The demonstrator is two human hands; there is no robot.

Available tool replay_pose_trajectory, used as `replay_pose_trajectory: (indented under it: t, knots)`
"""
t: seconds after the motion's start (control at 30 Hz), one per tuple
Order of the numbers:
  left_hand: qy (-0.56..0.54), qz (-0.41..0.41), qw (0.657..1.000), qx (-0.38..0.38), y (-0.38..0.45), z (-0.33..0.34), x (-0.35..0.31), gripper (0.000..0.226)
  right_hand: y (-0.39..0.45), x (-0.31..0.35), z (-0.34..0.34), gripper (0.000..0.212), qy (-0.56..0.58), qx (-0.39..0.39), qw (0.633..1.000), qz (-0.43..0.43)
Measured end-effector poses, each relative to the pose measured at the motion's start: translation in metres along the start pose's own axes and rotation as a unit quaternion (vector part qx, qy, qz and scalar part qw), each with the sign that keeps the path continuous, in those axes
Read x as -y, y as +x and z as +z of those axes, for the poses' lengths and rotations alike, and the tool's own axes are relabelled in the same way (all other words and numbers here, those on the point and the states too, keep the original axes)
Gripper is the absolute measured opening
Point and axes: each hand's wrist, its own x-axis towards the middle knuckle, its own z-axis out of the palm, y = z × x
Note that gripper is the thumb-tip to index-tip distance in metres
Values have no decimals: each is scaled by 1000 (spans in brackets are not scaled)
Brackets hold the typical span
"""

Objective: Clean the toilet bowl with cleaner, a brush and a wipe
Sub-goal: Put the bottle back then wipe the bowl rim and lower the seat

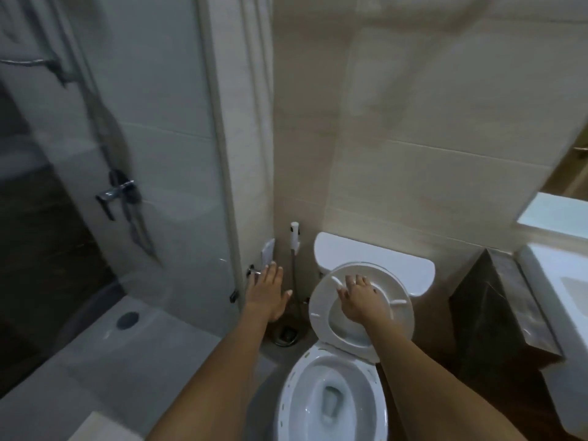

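Observation:
The white toilet bowl (294, 405) lies open below me, water showing at its bottom. Its seat and lid (321, 297) are tilted up towards the cistern (397, 265). My right hand (358, 299) rests on the raised seat, fingers spread over its upper rim. My left hand (266, 289) hangs in the air left of the toilet with straight fingers, holding nothing, close to the chrome door handle (253, 272). A dark round holder (286, 335) stands on the floor beside the bowl, below my left hand; what it holds is unclear.
A white bidet sprayer (294, 235) hangs on the wall left of the cistern. The glass shower enclosure (178, 173) with a mixer tap (117, 192) and floor drain (127, 319) fills the left. A dark cabinet (496, 300) and white basin (560, 297) stand at right.

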Motion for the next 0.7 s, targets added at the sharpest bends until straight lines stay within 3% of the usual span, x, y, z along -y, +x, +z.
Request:
replay_pose_trajectory:
  t: [0.33, 0.7]
  knots:
    - [-45, -188, 981, -2, -83, 28, 34, 63, 5, 50, 33, 60, -35, 83, 982, -166]
    - [-96, -392, 915, 0, -237, 88, 65, 63, -53, 137, 85, 57, -102, 137, 925, -340]
